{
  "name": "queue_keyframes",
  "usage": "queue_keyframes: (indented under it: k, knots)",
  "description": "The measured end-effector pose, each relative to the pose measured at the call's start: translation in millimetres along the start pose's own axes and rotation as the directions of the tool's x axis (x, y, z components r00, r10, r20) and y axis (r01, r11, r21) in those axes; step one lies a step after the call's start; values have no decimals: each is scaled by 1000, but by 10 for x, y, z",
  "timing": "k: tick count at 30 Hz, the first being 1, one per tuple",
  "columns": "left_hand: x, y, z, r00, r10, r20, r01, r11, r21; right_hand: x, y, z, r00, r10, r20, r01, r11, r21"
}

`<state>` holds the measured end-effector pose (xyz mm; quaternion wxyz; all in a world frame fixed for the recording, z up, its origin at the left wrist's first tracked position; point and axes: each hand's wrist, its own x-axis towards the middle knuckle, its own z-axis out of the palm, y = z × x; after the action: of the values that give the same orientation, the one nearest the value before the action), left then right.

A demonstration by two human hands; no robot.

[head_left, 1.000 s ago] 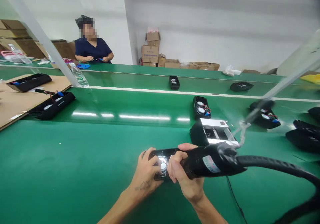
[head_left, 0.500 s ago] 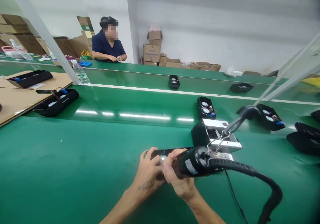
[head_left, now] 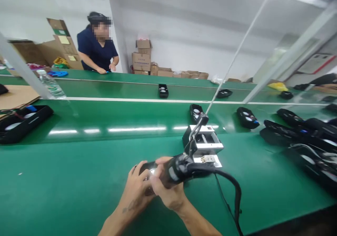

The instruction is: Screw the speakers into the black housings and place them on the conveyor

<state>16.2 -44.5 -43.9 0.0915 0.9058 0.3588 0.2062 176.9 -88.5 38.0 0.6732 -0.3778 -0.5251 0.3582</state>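
Note:
My left hand [head_left: 137,188] is wrapped round a small black housing [head_left: 147,167] that lies on the green bench near its front edge; a shiny round speaker shows between the fingers. My right hand [head_left: 168,194] grips a black electric screwdriver [head_left: 179,167], whose tip end is over that housing. The tool hangs from a hook and cord [head_left: 196,129] that runs up to the right, and a thick black cable [head_left: 231,187] loops from its rear down over the bench edge.
A black and silver box [head_left: 202,141] stands just behind my hands. Several black housings lie on the conveyor belt [head_left: 105,115] and pile up at right [head_left: 302,137]. A long black housing [head_left: 21,122] and a water bottle [head_left: 51,85] are at left. A person in dark blue [head_left: 96,48] works opposite.
The view has swung to the right and tilted down. My hands and the screwdriver stay on the housing, the tool now tipped more upright. The person opposite has shifted along the far bench.

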Motion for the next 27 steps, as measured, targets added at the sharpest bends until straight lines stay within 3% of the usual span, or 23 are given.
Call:
queue_keyframes:
  k: [3,6,8,9,11,16,19,22,24,27]
  knots:
    - [-84,-224,-16,992,127,-23,-126,991,44,111,-262,-375,965,-100,-241,125,988,90]
    - [-145,-346,-65,975,199,-102,-186,975,125,245,-534,-956,800,-242,-548,210,970,-120]
    - [-122,-285,-100,966,220,-135,-197,967,161,304,-581,-1301,709,-334,-621,178,937,-300]
    - [-87,-213,-108,963,232,-137,-208,963,170,320,-557,-1431,689,-363,-627,155,919,-363]
    - [21,-19,-100,962,244,-120,-223,961,164,331,-456,-1596,703,-373,-605,113,899,-423]
    - [262,350,-10,986,166,-35,-162,982,95,290,-336,-1606,844,-244,-477,23,906,-423]
    - [284,380,12,990,140,-12,-139,989,58,224,-423,-1412,895,-131,-427,13,963,-268]
    - [256,372,25,990,144,6,-144,989,15,125,-458,-1103,907,-107,-408,103,994,-32]
    - [239,376,39,988,150,16,-151,988,15,58,-414,-894,921,-112,-373,147,987,67]
    - [231,392,53,990,141,16,-142,990,17,-16,-280,-664,948,-69,-311,118,983,141]
